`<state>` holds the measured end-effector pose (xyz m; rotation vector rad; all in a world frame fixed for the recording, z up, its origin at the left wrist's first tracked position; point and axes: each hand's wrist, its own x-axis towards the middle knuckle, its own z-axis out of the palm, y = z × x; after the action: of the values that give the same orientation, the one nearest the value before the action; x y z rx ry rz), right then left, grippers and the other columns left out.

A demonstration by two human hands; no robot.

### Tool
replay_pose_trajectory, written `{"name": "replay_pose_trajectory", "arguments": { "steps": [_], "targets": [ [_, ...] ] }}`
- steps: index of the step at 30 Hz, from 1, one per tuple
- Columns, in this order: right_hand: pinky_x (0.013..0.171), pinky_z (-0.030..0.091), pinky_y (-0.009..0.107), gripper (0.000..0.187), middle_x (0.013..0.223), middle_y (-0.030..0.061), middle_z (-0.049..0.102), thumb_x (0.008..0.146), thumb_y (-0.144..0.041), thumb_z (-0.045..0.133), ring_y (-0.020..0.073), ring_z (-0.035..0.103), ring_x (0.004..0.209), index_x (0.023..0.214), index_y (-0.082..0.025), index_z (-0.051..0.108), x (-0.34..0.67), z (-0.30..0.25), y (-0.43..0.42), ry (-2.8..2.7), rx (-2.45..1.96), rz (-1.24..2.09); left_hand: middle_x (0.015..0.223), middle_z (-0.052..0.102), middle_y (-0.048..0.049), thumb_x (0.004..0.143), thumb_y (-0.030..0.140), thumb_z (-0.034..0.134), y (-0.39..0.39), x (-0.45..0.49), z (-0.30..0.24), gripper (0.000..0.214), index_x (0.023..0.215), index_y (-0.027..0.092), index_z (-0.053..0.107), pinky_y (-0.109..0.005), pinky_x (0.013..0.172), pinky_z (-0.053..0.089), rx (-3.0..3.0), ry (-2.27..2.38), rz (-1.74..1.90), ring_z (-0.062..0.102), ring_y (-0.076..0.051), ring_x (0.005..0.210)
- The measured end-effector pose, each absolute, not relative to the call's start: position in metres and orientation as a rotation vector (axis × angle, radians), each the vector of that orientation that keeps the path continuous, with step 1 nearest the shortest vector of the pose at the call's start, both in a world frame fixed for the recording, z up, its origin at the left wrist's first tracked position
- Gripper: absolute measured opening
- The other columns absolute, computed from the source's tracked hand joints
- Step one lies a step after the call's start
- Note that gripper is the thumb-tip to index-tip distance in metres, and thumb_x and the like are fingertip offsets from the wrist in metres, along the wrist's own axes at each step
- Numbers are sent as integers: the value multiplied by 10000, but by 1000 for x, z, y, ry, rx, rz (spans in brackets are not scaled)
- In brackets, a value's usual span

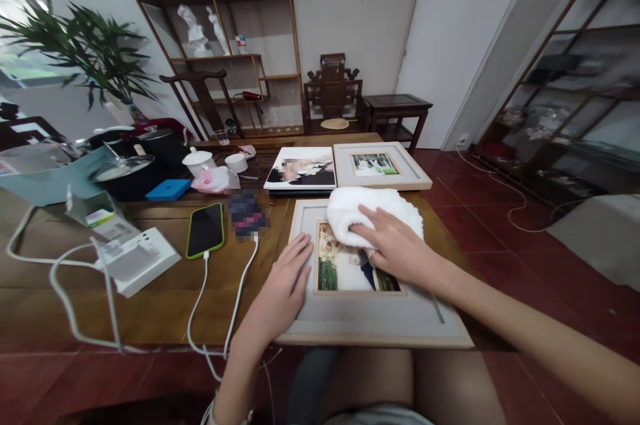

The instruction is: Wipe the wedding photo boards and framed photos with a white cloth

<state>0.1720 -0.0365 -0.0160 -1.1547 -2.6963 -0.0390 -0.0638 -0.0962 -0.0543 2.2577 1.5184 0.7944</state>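
A framed photo [300, 318] with a pale mat and light wooden border lies flat at the table's front edge. My left hand [285, 281] rests on its left side, fingers stretched out over the border and mat. On the upper part of the glass, my right hand [393, 238] presses a fluffy white cloth [385, 201], its fingers sunk into the fabric. The cloth covers the top right corner of the frame and part of the picture.
Behind lie a second framed photo [383, 179] and a white-bordered photo panel [300, 168]. To the left are a phone [205, 231] on a charging cable, a power strip [143, 261] with loose white cords, a blue box [169, 189], and a black pot [125, 175].
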Motion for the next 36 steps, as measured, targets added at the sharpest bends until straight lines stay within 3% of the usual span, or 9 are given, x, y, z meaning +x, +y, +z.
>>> {"name": "replay_pose_trajectory", "arguments": {
  "steps": [3, 7, 12, 17, 21, 25, 29, 32, 36],
  "targets": [
    [1072, 275, 507, 547, 1396, 165, 458, 727, -34, 473, 322, 290, 1351, 1263, -126, 525, 159, -10, -14, -2686, -1150, -138, 1467, 395, -104, 951, 263, 350, -97, -63, -53, 418, 1346, 182, 459, -448, 1138, 259, 2224, 1520, 786, 294, -215, 1386],
    [1058, 232, 599, 565, 1470, 140, 358, 738, -25, 472, 385, 224, 1362, 1291, -134, 512, 129, -12, -5, -2783, -1124, -135, 1518, 305, -75, 969, 272, 291, -100, -62, -52, 477, 1442, 207, 294, -429, 1151, 223, 2125, 1554, 825, 257, -192, 1400],
    [1008, 256, 665, 473, 1446, 202, 369, 788, -75, 466, 447, 247, 1334, 1253, -105, 548, 102, -14, -31, -2915, -961, -133, 1549, 228, -43, 949, 165, 264, -100, -65, -56, 552, 1485, 238, 152, -374, 1157, 208, 2118, 1536, 1013, 213, -175, 1412],
    [1009, 278, 650, 427, 1431, 198, 392, 784, -190, 549, 476, 275, 1310, 1207, -149, 585, 107, -11, -82, -3038, -830, 46, 1556, 205, -39, 899, 114, 310, -96, -70, -62, 628, 1486, 267, 146, -404, 1156, 198, 2145, 1520, 1040, 199, -195, 1418],
    [1036, 251, 640, 451, 1453, 190, 362, 761, -260, 624, 453, 260, 1327, 1203, -173, 593, 122, -1, -114, -3129, -750, 261, 1556, 199, -61, 939, 177, 287, -94, -68, -60, 504, 1439, 235, 304, -432, 1143, 221, 2124, 1591, 982, 153, -218, 1426],
    [1032, 326, 556, 482, 1424, 154, 426, 664, -103, 650, 390, 352, 1305, 1137, -189, 619, 149, 11, -121, -3143, -814, 446, 1547, 229, -78, 943, 220, 333, -96, -65, -55, 443, 1379, 214, 411, -447, 1133, 238, 2180, 1574, 862, 147, -233, 1425],
    [784, 486, 279, 612, 1088, 53, 648, 597, 69, 454, 202, 626, 955, 1098, -256, 585, 187, 17, -104, -2903, -1044, 487, 1509, 326, -68, 924, 256, 417, -99, -64, -50, 465, 1388, 265, 394, -451, 1121, 268, 2248, 1492, 753, 230, -223, 1406],
    [639, 468, 233, 575, 828, 18, 635, 628, 72, 413, 170, 627, 737, 1078, -251, 572, 206, 24, -78, -2741, -1238, 312, 1491, 362, -68, 943, 275, 375, -100, -63, -48, 451, 1393, 252, 390, -456, 1127, 253, 2226, 1510, 699, 234, -207, 1407],
    [729, 507, 364, 472, 1052, 135, 630, 733, 45, 410, 269, 626, 913, 1125, -168, 561, 201, 37, -34, -2364, -1244, -278, 1495, 350, -78, 956, 282, 332, -100, -62, -49, 436, 1380, 218, 412, -476, 1129, 239, 2188, 1542, 660, 229, -203, 1410]
  ]
}}
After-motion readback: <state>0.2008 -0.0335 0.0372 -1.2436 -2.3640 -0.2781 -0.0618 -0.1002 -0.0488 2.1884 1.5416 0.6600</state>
